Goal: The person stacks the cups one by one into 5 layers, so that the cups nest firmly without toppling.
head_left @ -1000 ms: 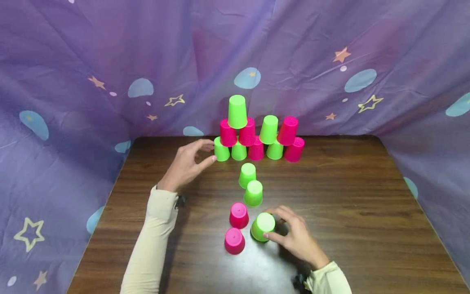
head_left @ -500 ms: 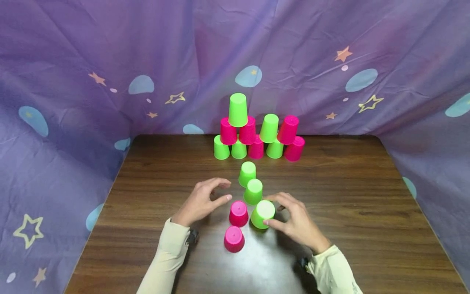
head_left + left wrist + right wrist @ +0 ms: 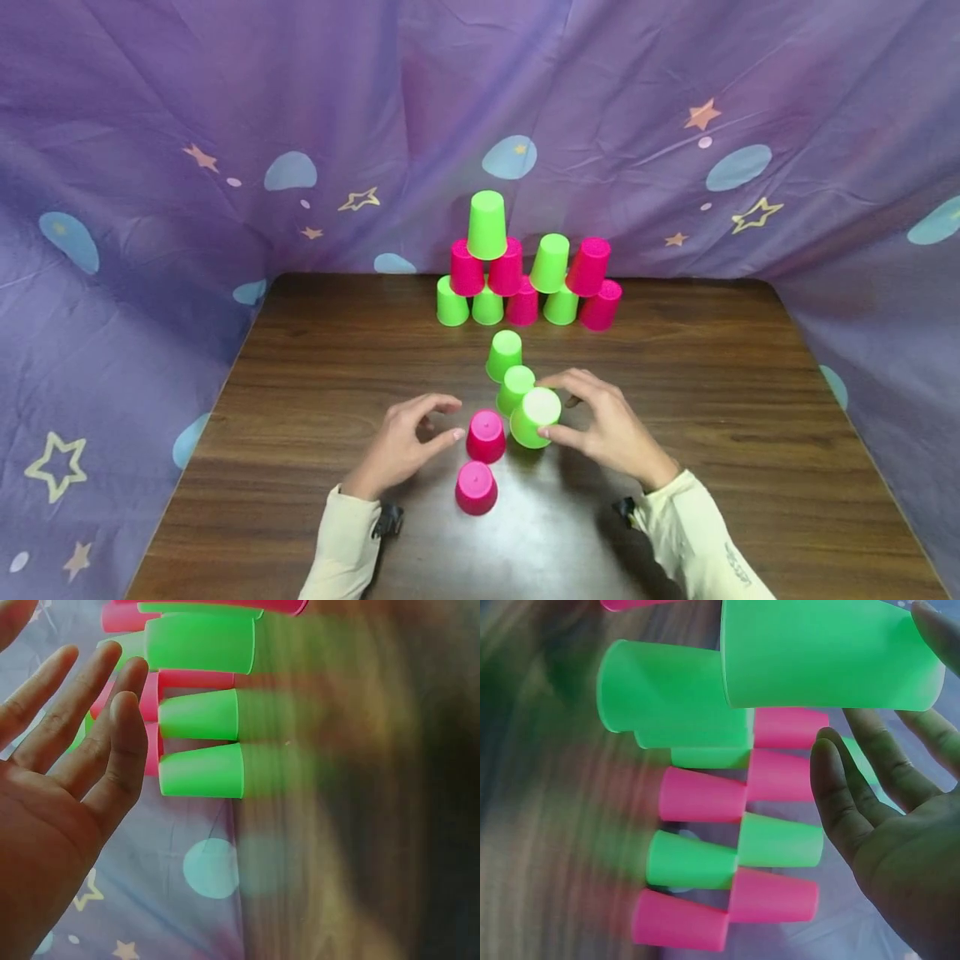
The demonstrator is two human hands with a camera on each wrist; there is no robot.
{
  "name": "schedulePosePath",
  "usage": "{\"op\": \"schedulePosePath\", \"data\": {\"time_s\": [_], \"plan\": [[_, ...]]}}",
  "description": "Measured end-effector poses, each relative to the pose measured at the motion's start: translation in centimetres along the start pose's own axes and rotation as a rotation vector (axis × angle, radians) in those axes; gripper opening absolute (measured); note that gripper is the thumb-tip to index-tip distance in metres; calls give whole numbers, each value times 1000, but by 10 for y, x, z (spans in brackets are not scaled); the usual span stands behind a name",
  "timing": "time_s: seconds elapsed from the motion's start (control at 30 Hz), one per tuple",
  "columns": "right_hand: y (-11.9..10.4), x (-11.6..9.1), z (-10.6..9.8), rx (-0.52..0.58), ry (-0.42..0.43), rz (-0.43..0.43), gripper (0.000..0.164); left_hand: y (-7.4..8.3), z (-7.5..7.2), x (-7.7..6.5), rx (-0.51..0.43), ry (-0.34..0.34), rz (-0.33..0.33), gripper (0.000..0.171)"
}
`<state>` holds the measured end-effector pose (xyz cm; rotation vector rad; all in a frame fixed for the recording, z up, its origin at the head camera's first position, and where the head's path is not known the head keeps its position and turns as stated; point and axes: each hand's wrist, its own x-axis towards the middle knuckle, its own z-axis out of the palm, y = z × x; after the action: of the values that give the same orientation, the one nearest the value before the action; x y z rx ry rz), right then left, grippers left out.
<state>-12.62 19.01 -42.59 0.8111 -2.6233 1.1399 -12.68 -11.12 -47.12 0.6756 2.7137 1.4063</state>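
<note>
My right hand (image 3: 611, 425) pinches an upside-down green cup (image 3: 534, 421) between thumb and fingers. In the right wrist view this held cup (image 3: 825, 656) hangs higher off the table than the green cup (image 3: 660, 686) behind it. From the head, it overlaps the nearer of two standing green cups (image 3: 516, 385); the farther one (image 3: 505, 357) is just beyond. Left of it, my left hand (image 3: 408, 446) holds nothing, its thumb and fingers apart close beside a pink cup (image 3: 486, 437). A second pink cup (image 3: 476, 490) stands nearer to me.
At the table's back edge rises a cup wall: a bottom row with a green cup (image 3: 452, 302) at its left end, a second row ending in a pink cup (image 3: 589, 267), and one green cup (image 3: 487, 225) on top. A purple curtain (image 3: 360, 100) hangs behind the wooden table (image 3: 712, 383).
My left hand has drawn back from the cup wall toward the pink cups. My right hand has carried the green cup forward, away from me, toward the standing green cups.
</note>
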Motion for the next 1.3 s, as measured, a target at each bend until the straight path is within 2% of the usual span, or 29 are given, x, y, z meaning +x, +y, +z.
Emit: {"op": "schedulePosePath", "data": {"time_s": [0.17, 0.27, 0.37, 0.6, 0.8, 0.93, 1.07, 1.3], "plan": [[-1, 18, -4, -12, -7, -40, 51, 2, 3, -17, -46, 34, -3, 38], [-2, 30, -7, -9, -13, -62, 51, 3, 4, -26, -61, 65, 28, 38], [-3, 41, -13, -8, -11, -77, 51, 3, 8, -31, -59, 67, 48, 40], [4, 67, -21, 58, 6, -42, 49, 5, 18, -34, -68, 26, 53, 50], [11, 85, -26, 107, 15, -16, 45, 5, 20, -38, -73, 1, 21, 54], [14, 94, -32, 94, 11, 13, 44, 6, 22, -39, -71, -31, 3, 55], [18, 103, -41, 53, 12, 36, 44, 8, 23, -39, -69, -35, -2, 56], [22, 126, -58, -15, 54, 50, 45, 10, 26, -40, -58, -61, 60, 59]]}}
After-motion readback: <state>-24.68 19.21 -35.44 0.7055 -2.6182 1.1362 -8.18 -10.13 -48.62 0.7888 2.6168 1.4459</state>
